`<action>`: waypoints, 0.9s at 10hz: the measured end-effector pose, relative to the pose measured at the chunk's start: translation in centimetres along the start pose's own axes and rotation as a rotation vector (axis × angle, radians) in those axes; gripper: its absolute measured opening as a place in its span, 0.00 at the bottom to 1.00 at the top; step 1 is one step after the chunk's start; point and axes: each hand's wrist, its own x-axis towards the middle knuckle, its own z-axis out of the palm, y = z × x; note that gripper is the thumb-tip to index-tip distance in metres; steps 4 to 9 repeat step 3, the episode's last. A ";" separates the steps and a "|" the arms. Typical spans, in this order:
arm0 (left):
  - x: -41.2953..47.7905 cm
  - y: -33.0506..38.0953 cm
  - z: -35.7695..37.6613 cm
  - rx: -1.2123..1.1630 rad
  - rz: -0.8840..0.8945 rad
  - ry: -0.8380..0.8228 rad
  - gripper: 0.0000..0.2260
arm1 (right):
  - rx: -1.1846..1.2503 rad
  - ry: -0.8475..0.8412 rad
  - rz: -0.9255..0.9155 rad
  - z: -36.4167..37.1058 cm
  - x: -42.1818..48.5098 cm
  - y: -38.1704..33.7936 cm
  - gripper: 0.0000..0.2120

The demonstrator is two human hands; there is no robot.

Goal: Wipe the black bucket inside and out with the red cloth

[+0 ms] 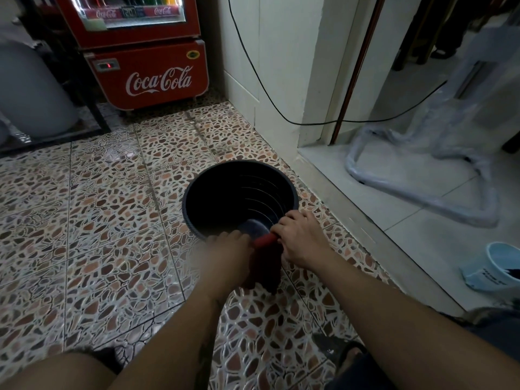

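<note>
The black bucket (pixel 225 192) lies tilted on the patterned floor, its open mouth facing me and ribbed rings showing inside. The red cloth (pixel 266 240) is draped over the near rim, with its darker end hanging down outside. My left hand (pixel 228 249) grips the near rim just left of the cloth. Just to the right, my right hand (pixel 301 237) presses on the cloth at the rim, fingers closed over it.
A red Coca-Cola cooler (pixel 149 71) stands at the back. A black cable (pixel 267 91) runs down the wall. A raised white tiled step (pixel 365 220) lies right, with a plastic-wrapped frame (pixel 422 187) and a pale blue bucket (pixel 498 266). My knees are at the bottom.
</note>
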 end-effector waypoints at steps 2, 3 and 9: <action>4.2 -2.6 -2.6 -0.023 0.100 -0.065 0.15 | 0.111 -0.236 -0.140 -2.8 4.4 2.3 0.20; 6.6 -4.0 -3.5 0.013 0.152 -0.109 0.15 | 0.217 -0.383 -0.107 -4.2 6.8 3.5 0.27; 6.6 -4.0 -3.5 0.013 0.152 -0.109 0.15 | 0.217 -0.383 -0.107 -4.2 6.8 3.5 0.27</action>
